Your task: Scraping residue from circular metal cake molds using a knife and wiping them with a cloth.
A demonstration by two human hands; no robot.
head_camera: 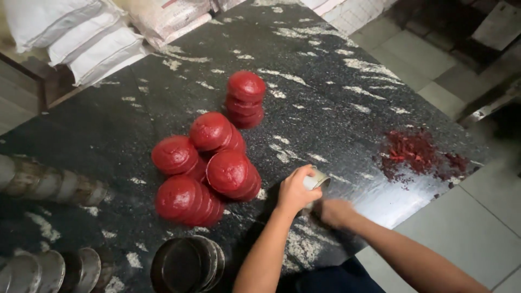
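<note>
Left hand (294,190) has its grip closed around a small metal tin (316,180), fingers curled over the rim, holding it just above the near edge of the table (325,81). Right hand (334,211) sits just beside and below the tin, blurred; I cannot tell whether its fingers are open or closed, or whether it touches the tin. Both bare forearms reach in from the bottom of the picture.

Seen from the head camera, looking down: the table is dark polished stone with white flecks. Left of the hands, near the middle, are four leaning stacks of round red cakes (209,168), domed on top, touching one another. A fifth, upright stack of red cakes (246,99) stands a little apart behind them. To the right of the hands, near the table's right edge, lies a loose scatter of red crumbs (415,154).

At the near edge, left of the left forearm, a stack of empty round tins (187,265) lies tipped on its side. More tins (49,271) lie in a row at the bottom left corner, and another row (51,184) lies on its side along the left edge. White sacks (81,38) are piled beyond the far left corner of the table. Pale floor tiles (477,228) show to the right.
</note>
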